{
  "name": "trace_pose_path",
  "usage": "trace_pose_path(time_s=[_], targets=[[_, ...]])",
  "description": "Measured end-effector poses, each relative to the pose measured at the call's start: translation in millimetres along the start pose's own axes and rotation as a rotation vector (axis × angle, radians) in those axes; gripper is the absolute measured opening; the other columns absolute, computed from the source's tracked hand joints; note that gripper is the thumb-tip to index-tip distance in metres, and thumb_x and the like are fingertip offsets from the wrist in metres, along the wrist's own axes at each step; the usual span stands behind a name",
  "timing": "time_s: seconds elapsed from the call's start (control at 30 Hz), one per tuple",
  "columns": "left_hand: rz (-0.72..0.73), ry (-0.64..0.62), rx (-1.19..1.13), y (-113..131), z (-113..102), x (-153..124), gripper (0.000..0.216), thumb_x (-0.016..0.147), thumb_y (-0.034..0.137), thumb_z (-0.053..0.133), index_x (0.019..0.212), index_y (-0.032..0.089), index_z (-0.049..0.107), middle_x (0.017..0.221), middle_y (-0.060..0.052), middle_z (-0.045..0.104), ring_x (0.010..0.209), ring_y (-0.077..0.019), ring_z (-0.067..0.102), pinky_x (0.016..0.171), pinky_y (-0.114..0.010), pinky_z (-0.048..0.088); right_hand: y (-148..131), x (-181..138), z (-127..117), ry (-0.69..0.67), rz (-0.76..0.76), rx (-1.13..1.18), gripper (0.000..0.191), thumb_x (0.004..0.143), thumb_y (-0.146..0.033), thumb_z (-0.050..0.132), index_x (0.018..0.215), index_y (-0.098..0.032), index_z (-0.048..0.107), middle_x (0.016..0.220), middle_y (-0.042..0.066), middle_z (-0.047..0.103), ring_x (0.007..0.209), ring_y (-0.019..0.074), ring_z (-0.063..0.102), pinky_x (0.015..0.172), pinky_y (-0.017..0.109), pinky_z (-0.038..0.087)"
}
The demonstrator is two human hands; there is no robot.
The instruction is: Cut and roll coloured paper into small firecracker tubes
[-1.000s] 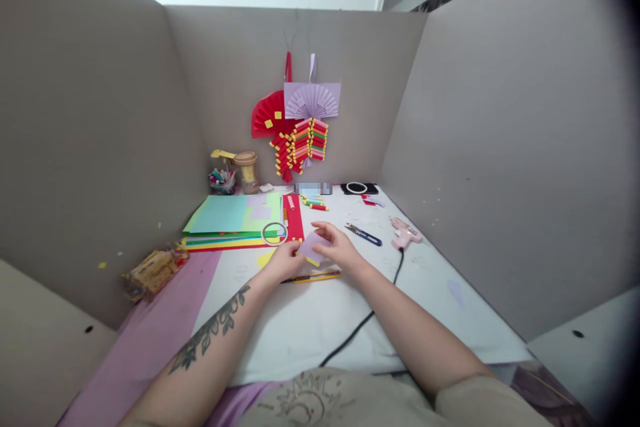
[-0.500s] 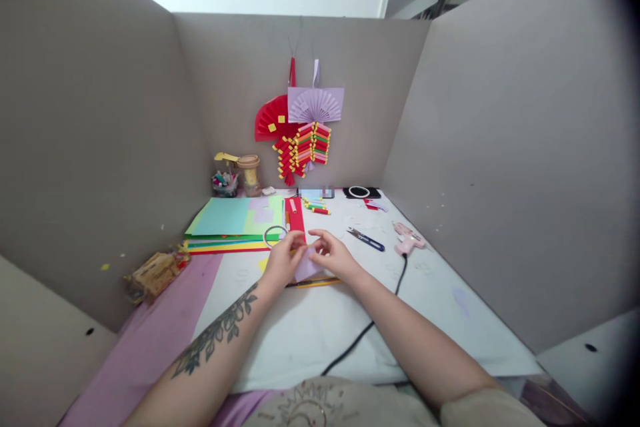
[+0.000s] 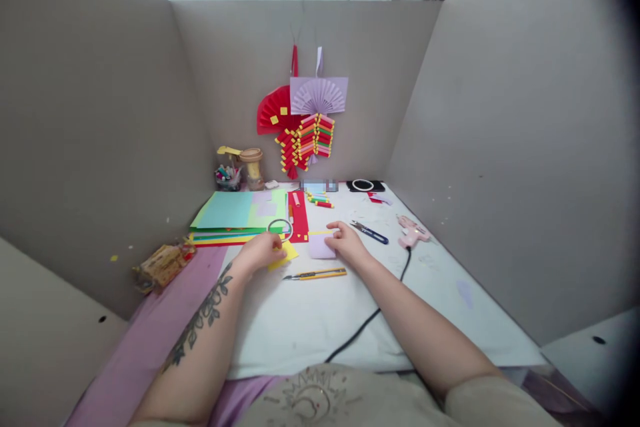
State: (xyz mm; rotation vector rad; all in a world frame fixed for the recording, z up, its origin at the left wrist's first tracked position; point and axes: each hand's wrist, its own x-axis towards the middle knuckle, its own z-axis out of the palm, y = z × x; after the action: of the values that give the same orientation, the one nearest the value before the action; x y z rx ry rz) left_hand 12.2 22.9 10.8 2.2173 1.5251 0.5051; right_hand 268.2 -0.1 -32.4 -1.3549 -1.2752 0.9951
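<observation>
The lilac paper (image 3: pixel 321 249) lies at centre frame; my right hand (image 3: pixel 347 243) touches its right edge, thumb and forefinger spread. Left of it, my left hand (image 3: pixel 261 251) curls over the yellow paper (image 3: pixel 290 253); I cannot tell whether it pinches. Both sheets should handle light and crease easily; edges suit gripping.
</observation>
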Motion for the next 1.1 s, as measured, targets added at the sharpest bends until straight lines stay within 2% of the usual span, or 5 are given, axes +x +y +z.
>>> trace_pose_path(time_s=[0.3,0.53,0.87,0.97,1.1], targets=[[0.038,-0.32,0.374,25,-4,-11,0.011,0.068,0.022,0.051,0.07,0.02,0.062,0.076,-0.003,0.067,0.067,-0.019,0.059,0.055,-0.024,0.037,5,3,6,0.012,-0.09,-0.375,0.035,0.064,-0.02,0.057,0.099,-0.023,0.056,0.06,-0.007,0.046,0.056,0.0111,0.047,0.052,0.021,0.035],[0.032,-0.264,0.375,26,-3,-12,0.016,0.067,0.023,0.055,0.082,0.019,0.062,0.086,-0.006,0.066,0.073,-0.0204,0.06,0.055,-0.025,0.037,8,12,0,0.038,-0.18,-0.506,0.036,0.069,-0.015,0.052,0.104,-0.023,0.057,0.069,-0.004,0.054,0.065,0.0128,0.053,0.063,0.023,0.039],[0.06,-0.288,0.343,30,-8,-15,0.012,0.07,0.019,0.047,0.065,0.017,0.058,0.07,-0.006,0.063,0.059,-0.0165,0.053,0.049,-0.025,0.029,5,13,8,0.047,-0.313,-0.609,0.042,0.067,-0.012,0.057,0.108,-0.02,0.058,0.094,0.006,0.06,0.09,0.0193,0.053,0.084,0.033,0.041],[0.133,-0.208,0.208,27,-4,-11,0.013,0.073,0.021,0.044,0.066,0.017,0.055,0.066,-0.002,0.059,0.057,-0.0143,0.05,0.05,-0.023,0.03,-5,6,14,0.064,-0.422,-0.509,0.032,0.071,-0.018,0.058,0.103,-0.018,0.06,0.102,0.008,0.059,0.095,0.0197,0.052,0.087,0.034,0.04],[0.279,-0.122,-0.004,32,10,-6,0.013,0.076,0.025,0.043,0.07,0.018,0.052,0.066,0.0,0.056,0.061,-0.0134,0.049,0.055,-0.023,0.033,-18,-10,26,-0.144,-0.344,-0.224,0.024,0.073,-0.032,0.059,0.092,-0.017,0.061,0.087,0.004,0.062,0.075,0.0146,0.055,0.07,0.027,0.044]])
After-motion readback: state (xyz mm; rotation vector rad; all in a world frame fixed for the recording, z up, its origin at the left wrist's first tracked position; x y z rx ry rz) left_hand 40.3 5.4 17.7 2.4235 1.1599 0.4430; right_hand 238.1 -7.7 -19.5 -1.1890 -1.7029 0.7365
